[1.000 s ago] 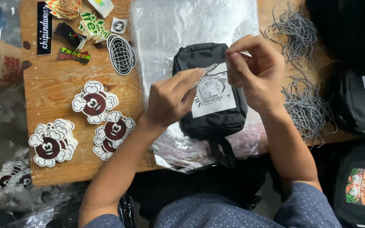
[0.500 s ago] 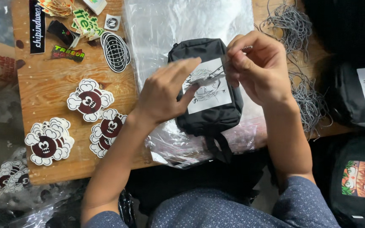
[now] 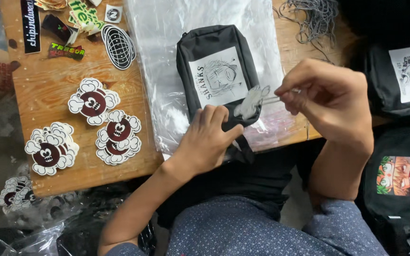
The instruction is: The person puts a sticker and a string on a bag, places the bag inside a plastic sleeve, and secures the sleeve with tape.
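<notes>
View from the head camera, looking down on a wooden table [image 3: 134, 102]. A small black pouch [image 3: 205, 50] bearing a white printed panel with a line drawing lies flat on a sheet of clear plastic film [image 3: 167, 38] near the middle of the table, its short strap hanging over the near edge. The left hand [image 3: 207, 140] rests on the near end of the pouch, fingers curled down over its lower edge and thumb extended along it, pressing rather than enclosing it. The right hand [image 3: 330, 102] is raised just to the right of the pouch; its thumb and forefinger are pinched on a thin cord [image 3: 274, 98], the other fingers loosely bent. From the far end of the cord hangs a pale die-cut tag [image 3: 251, 103], seen blurred over the lower right corner of the pouch; whether it touches the pouch cannot be told. To the left of the film lie several cloud-shaped stickers [image 3: 93, 100] in white and dark red, some stacked, and beyond them, at the far left corner, assorted other stickers [image 3: 117, 46]. A bundle of grey cords [image 3: 316, 14] lies at the far right corner of the table. More black bags with printed panels [image 3: 406, 71] lie to the right, off the table.
</notes>
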